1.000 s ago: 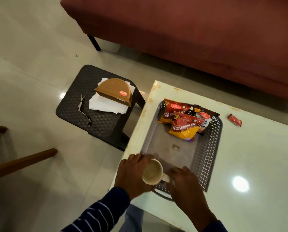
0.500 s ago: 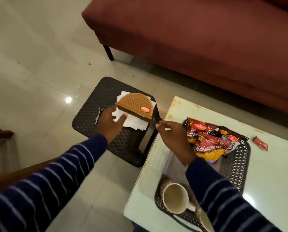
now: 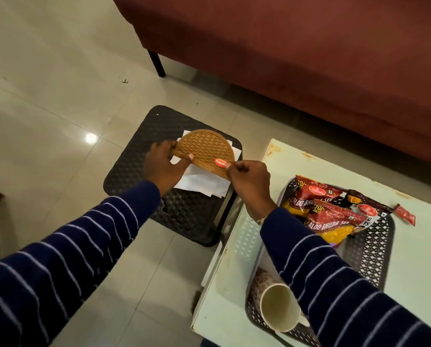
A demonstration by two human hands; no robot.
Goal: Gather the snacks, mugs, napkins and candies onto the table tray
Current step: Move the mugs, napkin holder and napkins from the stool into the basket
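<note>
The fingers (image 3: 184,159) of the left hand (image 3: 163,166) are wrapped around the left corner of a brown, half-round plastic napkin holder (image 3: 204,151) with a ribbed face and a red oval label, the thumb laid across its front. The fingers of the right hand (image 3: 249,177) are curled shut and pinch the holder's right corner just beside that label. Under the holder, white paper napkins (image 3: 201,182) stick out in a loose stack, resting on a low, dark, perforated plastic stool (image 3: 184,211) that stands on the pale tiled floor (image 3: 46,108). Both arms wear navy sleeves with thin pale stripes. Just to the right of the stool is the pale green bench (image 3: 419,271), and on it sits a dark rectangular tray (image 3: 374,249) with lattice walls. At the tray's far end lie red and yellow snack packets (image 3: 332,219), overlapping one another. At its near end a cream mug (image 3: 277,306) with a patterned outside lies tipped towards me, its mouth open to view, partly hidden by the right sleeve. A small red candy wrapper (image 3: 406,215) lies on the bench just beyond the tray's far right corner. A dark red sofa (image 3: 309,58) runs along behind.
</note>
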